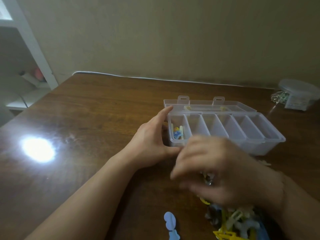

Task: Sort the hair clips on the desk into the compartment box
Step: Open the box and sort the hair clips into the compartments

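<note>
A clear plastic compartment box point(270, 146) lies open on the brown desk, its lid folded back toward the wall. Its leftmost compartment holds a blue and yellow hair clip point(177, 134); the other compartments look empty. My left hand point(152, 141) rests against the box's left end, index finger along the far corner, thumb at the near corner. My right hand point(218, 168) is blurred in front of the box, fingers curled round a small pale hair clip point(208, 178). A pile of hair clips point(239, 222) in yellow, white and blue lies under my right wrist.
A light blue clip point(170, 222) lies apart at the bottom edge. A round clear container point(297, 96) with small metal bits beside it stands at the back right. White shelves point(34, 80) are off the desk's left. A lamp glare point(38, 149) shines on the left of the desk.
</note>
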A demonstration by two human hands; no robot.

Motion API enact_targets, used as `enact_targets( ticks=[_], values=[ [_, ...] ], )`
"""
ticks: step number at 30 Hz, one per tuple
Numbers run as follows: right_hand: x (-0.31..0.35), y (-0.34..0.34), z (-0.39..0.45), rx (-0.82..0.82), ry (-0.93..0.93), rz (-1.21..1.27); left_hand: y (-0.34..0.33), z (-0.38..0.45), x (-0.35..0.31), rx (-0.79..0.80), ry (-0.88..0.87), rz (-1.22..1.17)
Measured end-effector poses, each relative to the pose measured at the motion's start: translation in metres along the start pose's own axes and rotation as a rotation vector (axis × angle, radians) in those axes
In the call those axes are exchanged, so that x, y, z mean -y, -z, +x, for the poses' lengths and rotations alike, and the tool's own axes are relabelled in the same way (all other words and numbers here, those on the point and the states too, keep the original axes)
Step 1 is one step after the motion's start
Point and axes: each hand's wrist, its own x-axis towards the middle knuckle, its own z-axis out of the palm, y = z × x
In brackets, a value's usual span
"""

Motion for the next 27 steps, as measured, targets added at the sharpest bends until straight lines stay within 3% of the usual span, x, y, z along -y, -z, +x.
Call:
enact_targets(
  ticks=[3, 5, 12, 16, 18, 21, 25, 27],
  values=[
    [0.011, -0.006, 0.003, 0.402, 0.162, -0.039, -0.001, 0.001, -0.002, -0.003, 0.008, 0.027],
    [0.01, -0.017, 0.004, 0.463, 0.243, -0.044, 0.0, 0.001, -0.003, 0.006, 0.018, 0.026],
    [0.005, -0.013, 0.001, 0.247, 0.147, 0.009, 0.0, 0.0, -0.003, -0.001, 0.01, 0.022],
    [-0.001, -0.003, 0.0, -0.339, -0.236, 0.27, 0.001, 0.0, -0.001, 0.013, -0.008, -0.002],
    [-0.009, -0.005, 0.003, -0.531, -0.407, 0.218, 0.001, 0.0, 0.0, 0.016, -0.001, -0.01],
    [-0.016, -0.01, 0.006, -0.474, -0.502, 0.101, 0.0, 0.0, 0.0, 0.015, -0.006, -0.021],
    [-0.016, -0.001, 0.0, -0.437, -0.421, 0.059, 0.001, 0.0, 0.0, 0.027, 0.003, -0.036],
    [-0.012, 0.013, -0.005, -0.27, -0.344, 0.066, 0.001, 0.001, 0.0, 0.026, 0.006, -0.026]
  ],
)
